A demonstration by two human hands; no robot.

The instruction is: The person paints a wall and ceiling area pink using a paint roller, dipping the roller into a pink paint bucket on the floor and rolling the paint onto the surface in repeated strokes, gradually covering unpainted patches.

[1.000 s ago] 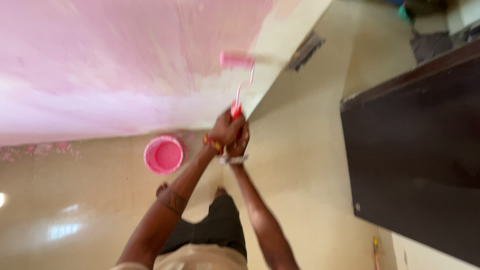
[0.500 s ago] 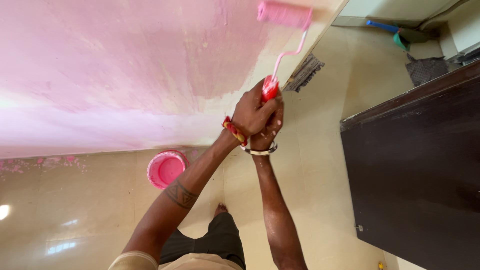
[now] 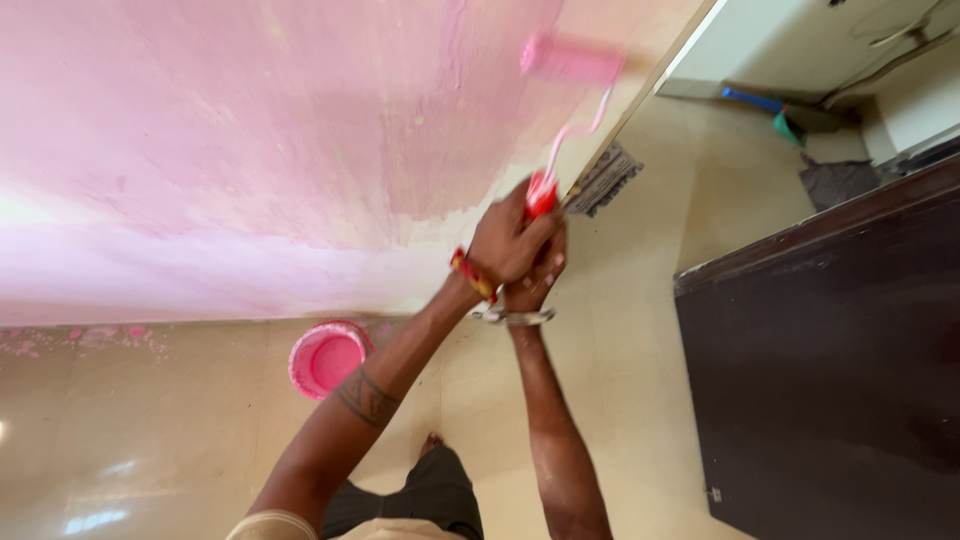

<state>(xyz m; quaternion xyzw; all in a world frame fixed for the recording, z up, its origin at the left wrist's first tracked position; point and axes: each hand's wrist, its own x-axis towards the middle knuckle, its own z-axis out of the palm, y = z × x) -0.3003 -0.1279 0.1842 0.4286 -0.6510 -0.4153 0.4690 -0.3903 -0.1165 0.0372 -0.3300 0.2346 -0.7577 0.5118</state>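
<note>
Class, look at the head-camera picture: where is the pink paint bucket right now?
The pink paint bucket stands on the tiled floor at lower left of centre, close to the foot of the pink wall and just left of the person's left forearm.

Your scene is brightly and evenly lit. Glare patches sit on the glossy floor at lower left. Motion blur smears the paint roller and your clasped hands; the dark cabinet stays sharp. Straight edges lean toward the frame corners.

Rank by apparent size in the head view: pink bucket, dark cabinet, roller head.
1. dark cabinet, by far the largest.
2. pink bucket on the floor.
3. roller head, blurred and nearer the camera, so only roughly smaller.
</note>
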